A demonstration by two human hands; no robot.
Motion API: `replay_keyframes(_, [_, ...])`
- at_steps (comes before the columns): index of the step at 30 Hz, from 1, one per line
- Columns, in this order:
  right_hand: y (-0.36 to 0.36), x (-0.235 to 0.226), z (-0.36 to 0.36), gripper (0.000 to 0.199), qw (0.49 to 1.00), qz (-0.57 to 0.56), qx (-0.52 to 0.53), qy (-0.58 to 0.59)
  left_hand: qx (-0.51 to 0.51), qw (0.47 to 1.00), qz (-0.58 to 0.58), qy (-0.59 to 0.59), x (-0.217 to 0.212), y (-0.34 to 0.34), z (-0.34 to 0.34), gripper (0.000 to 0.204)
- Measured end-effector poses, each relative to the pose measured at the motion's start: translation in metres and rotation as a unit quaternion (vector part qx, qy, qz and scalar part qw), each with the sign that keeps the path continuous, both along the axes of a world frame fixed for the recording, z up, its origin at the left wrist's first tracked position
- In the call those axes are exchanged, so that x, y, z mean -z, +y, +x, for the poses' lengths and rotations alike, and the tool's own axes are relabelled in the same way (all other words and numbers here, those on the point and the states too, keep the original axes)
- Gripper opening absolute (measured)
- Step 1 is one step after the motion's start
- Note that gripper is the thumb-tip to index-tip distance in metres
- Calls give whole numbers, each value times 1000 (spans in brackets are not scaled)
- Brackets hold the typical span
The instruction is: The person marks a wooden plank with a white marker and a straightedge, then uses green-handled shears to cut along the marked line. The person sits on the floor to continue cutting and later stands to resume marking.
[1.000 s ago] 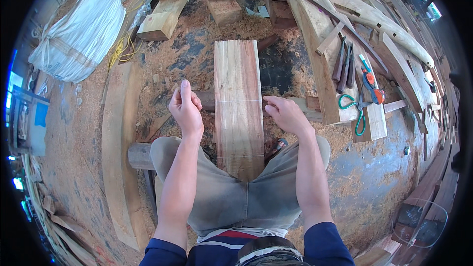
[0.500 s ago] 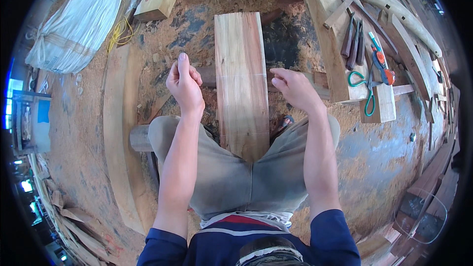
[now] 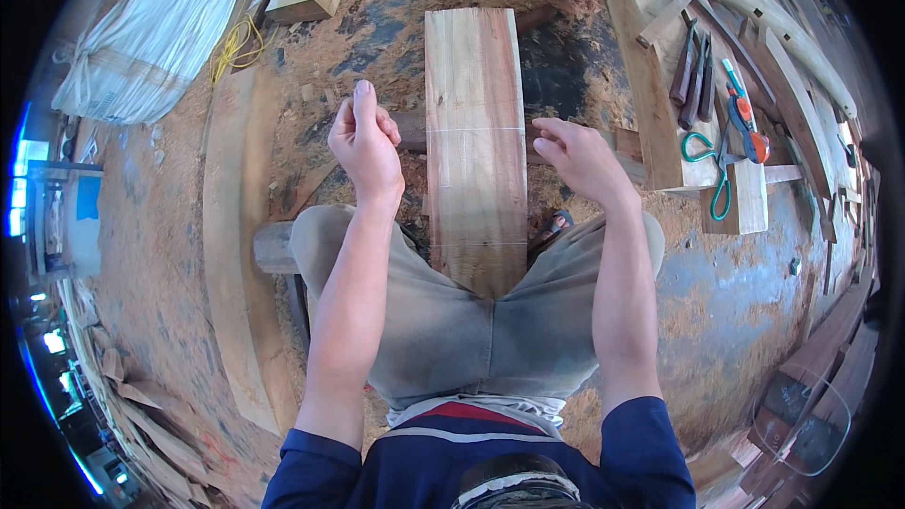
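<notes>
A long, pale plank point(image 3: 476, 188) with a reddish right edge lies lengthwise between my knees. Thin light lines run across and along its face. To the left of the plank is my left hand point(image 3: 366, 146), its fingers curled in and its thumb pointing up; nothing shows in it. On the plank's other side, close to its right edge, my right hand point(image 3: 580, 158) has its index finger and thumb apart and its other fingers bent, with nothing visible in its grasp. Both hands appear apart from the wood.
At right, several dark-handled chisels point(image 3: 696, 80), green-handled scissors point(image 3: 720, 165) and an orange-and-blue tool point(image 3: 745, 123) rest on timber. A long beam point(image 3: 236, 254) lies at left, below a white sack point(image 3: 156, 47) and yellow cord point(image 3: 236, 47). Sawdust covers the floor.
The whole view has shifted slightly, with the plank, floor items and both arms a little further right in the picture. My hands keep nearly the same pose beside the plank.
</notes>
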State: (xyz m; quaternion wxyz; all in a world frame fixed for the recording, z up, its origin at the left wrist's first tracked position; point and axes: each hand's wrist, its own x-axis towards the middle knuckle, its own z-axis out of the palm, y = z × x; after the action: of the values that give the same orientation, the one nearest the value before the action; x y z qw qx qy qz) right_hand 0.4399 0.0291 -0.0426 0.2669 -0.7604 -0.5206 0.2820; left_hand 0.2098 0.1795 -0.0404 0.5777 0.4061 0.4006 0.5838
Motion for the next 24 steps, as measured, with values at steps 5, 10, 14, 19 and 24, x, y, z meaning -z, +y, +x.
replay_keyframes(5, [-1,0,-1,39,1000,-3,10,6,-10,1000,-5,-4,-3,-2,2,46])
replay_keyframes(10, [-3,0,0,40,1000,3,-5,13,-5,1000,2,-15,-5,-6,4,43])
replay_keyframes(14, [-3,2,-2,40,1000,-6,1,-1,0,1000,8,7,4,-4,3,41])
replay_keyframes(19, [-1,7,-1,40,1000,-14,7,-11,19,999,-24,20,17,1,5,37])
replay_keyframes(24, [0,13,3,40,1000,2,-10,-25,54,996,15,71,26,0,12,30])
